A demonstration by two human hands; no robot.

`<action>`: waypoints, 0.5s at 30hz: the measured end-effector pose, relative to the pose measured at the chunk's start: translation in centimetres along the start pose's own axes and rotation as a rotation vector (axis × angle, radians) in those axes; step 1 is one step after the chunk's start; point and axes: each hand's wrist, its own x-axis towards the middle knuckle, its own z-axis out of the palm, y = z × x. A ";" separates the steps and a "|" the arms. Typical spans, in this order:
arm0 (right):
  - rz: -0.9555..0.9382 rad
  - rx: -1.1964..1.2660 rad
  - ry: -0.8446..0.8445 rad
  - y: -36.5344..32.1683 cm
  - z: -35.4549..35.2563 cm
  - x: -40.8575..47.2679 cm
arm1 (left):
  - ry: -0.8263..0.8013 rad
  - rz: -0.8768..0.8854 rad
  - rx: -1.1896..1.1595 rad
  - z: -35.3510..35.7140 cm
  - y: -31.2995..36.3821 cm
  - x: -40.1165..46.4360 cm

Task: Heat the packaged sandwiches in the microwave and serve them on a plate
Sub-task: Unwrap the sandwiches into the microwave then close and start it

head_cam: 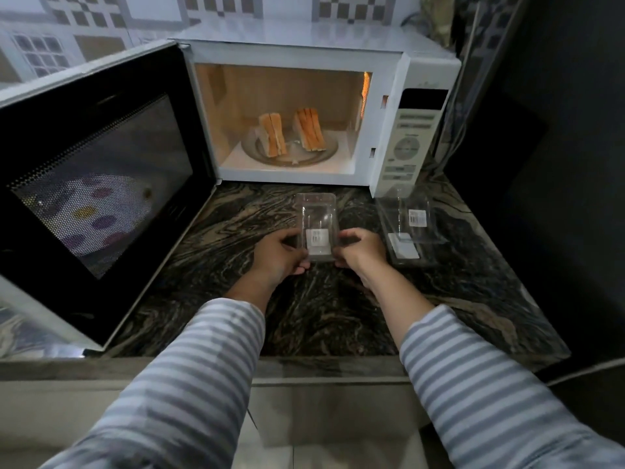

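an empty clear sandwich package [317, 228] is being gripped at its near end by the left hand [279, 253] and right hand [360, 248], over the marbled counter [216, 265]. two unwrapped sandwiches [291, 132] are being kept upright on the turntable in the open microwave [382, 79].

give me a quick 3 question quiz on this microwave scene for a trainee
1. True or false: the microwave door is shut.
2. How many sandwiches stand on the turntable: A one, B two, C three?
3. What do the left hand and right hand hold between them?

Key
1. False: the door is swung open to the left and the lit inside shows.
2. B: the left sandwich and the right sandwich.
3. An empty clear plastic package with a white label; a second empty package lies on the counter to the right.
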 end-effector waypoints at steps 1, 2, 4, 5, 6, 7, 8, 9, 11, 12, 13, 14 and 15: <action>-0.002 -0.019 0.014 0.0 0.1 0.1 | 0.008 -0.002 0.009 0.0 0.1 0.0; -0.006 -0.034 0.025 0.0 0.2 0.1 | 0.016 -0.006 0.015 0.1 0.2 -0.1; -0.006 -0.061 0.024 -0.1 0.2 0.2 | 0.027 -0.014 0.055 0.2 0.3 0.0; -0.005 -0.076 0.015 -0.1 0.2 0.2 | 0.031 -0.010 0.107 0.2 0.3 -0.1; -0.012 -0.097 0.008 -0.1 0.1 0.1 | 0.037 0.006 0.188 0.0 0.2 0.0; -0.035 -0.135 0.002 -0.2 0.0 -0.1 | 0.042 0.039 0.301 -0.3 0.2 0.0; -0.073 -0.193 -0.002 -0.3 -0.3 -0.2 | 0.050 0.086 0.431 -0.6 0.4 -0.1; -0.112 -0.261 -0.004 -0.5 -0.7 -0.4 | 0.068 0.133 0.570 -0.9 0.6 -0.2; -0.175 -0.383 0.014 -1.2 -1.6 -1.0 | 0.157 0.213 0.771 -1.1 1.3 -0.6; -0.204 -0.424 0.032 -1.6 -2.1 -1.2 | 0.205 0.248 0.816 -1.0 1.9 -0.9; -0.242 -0.454 0.053 -2.2 -2.6 -1.6 | 0.249 0.293 0.832 -0.7 2.5 -1.2; -0.288 -0.476 0.071 -2.8 -3.0 -1.8 | 0.284 0.347 0.832 -0.2 3.0 -1.3; -0.339 -0.498 0.088 -3.4 -3.6 -2.1 | 0.306 0.396 0.826 0.3 3.7 -1.4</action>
